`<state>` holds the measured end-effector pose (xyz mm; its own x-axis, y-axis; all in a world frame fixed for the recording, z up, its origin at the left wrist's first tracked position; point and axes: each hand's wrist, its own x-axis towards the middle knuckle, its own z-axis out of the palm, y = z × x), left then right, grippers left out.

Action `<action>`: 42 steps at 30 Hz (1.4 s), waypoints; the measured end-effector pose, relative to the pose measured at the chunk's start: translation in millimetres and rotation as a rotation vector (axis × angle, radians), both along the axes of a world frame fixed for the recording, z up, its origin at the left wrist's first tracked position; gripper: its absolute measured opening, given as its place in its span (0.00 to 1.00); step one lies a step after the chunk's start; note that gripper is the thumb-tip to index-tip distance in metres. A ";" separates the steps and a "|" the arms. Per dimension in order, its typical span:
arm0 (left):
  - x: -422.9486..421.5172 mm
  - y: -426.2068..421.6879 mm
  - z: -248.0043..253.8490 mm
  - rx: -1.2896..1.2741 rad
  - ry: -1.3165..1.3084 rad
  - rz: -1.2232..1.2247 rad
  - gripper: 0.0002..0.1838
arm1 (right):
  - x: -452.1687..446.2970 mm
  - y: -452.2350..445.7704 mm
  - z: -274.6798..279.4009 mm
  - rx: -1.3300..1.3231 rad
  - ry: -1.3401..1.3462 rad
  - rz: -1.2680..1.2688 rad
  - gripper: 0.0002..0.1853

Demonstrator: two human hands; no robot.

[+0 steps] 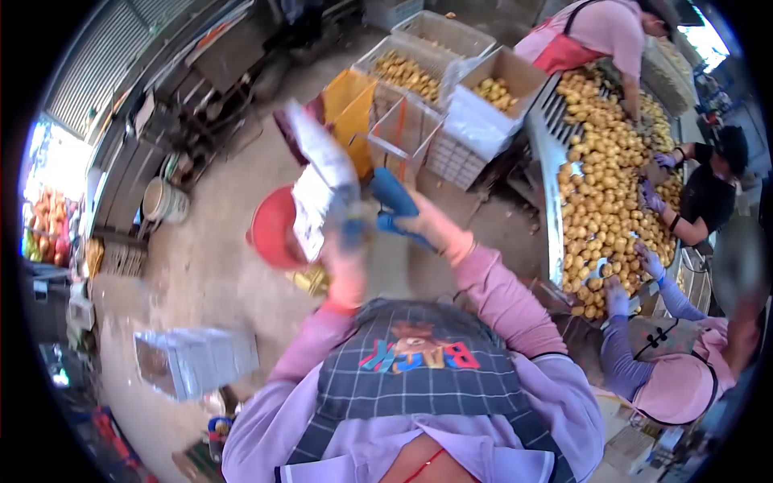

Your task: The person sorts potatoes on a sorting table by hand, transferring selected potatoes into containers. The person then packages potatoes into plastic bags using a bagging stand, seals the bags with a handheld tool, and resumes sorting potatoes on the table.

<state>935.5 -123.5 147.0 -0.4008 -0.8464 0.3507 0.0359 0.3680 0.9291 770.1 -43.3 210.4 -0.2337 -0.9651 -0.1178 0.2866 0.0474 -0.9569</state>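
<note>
My left hand (346,249), in an orange glove with blue at the fingers, is blurred by motion. A crumpled white sheet (310,209), paper or plastic, rises from it and seems gripped there; it too is smeared. My right hand (407,211) wears an orange glove with blue fingers. Its fingers and thumb are spread apart with nothing between them. Below and beyond the left hand stands a red bucket (274,229), partly behind the sheet. A yellow object (310,280) lies by the bucket's base, partly hidden by my left forearm.
Potatoes (604,193) cover a metal sorting table (551,193) on the right, with several people working around it. Crates of potatoes (407,72), a white-lined box (483,121) and a yellow crate (346,113) stand ahead. A pale bin (197,362) and a white bucket (165,200) are left.
</note>
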 end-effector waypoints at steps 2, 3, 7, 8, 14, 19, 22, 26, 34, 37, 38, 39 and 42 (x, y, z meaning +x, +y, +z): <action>-23.3 32.0 25.5 -0.495 -0.539 -0.224 0.40 | 37.8 14.5 -33.6 -0.030 -0.220 -0.247 0.27; -29.8 37.1 12.8 -0.577 -0.564 -0.323 0.40 | 43.1 25.3 -55.3 -0.081 -0.352 -0.516 0.24; -23.5 58.4 -24.9 -0.226 -0.488 -0.947 0.25 | 19.8 153.6 -122.9 0.316 -0.207 -0.834 0.16; -16.2 64.3 -29.0 -0.133 -0.485 -0.934 0.23 | 16.5 207.2 -127.3 0.399 -0.181 -0.847 0.16; 20.9 73.4 -176.2 0.735 -0.552 -0.561 0.20 | 47.1 515.2 -52.3 0.791 -0.273 -1.372 0.17; 25.0 110.4 -226.1 0.681 -0.912 -0.535 0.19 | 7.0 569.1 -77.6 0.915 -0.073 -1.455 0.17; 34.3 136.1 -237.9 0.735 -0.845 -0.628 0.19 | -53.0 509.0 -166.9 1.330 0.609 -0.770 0.21; 52.3 164.2 -227.6 0.722 -1.022 -0.539 0.19 | -79.3 449.2 -382.0 1.158 0.432 -0.591 0.15; 81.1 218.1 -234.6 0.881 -1.239 -0.180 0.19 | -91.0 526.7 -479.8 1.256 0.126 -0.542 0.18; 93.8 235.7 -247.0 0.944 -1.225 -0.146 0.19 | -117.3 571.4 -461.3 1.376 0.177 -0.553 0.18; 108.8 241.7 -253.7 0.929 -1.235 -0.177 0.19 | -125.1 574.6 -460.8 1.403 0.200 -0.550 0.19; 117.8 244.9 -259.9 0.914 -1.249 -0.212 0.20 | -129.2 586.7 -467.3 1.420 0.219 -0.552 0.19; 115.3 248.7 -264.4 1.047 -1.203 -0.208 0.20 | -130.2 576.5 -509.1 1.428 0.252 -0.510 0.19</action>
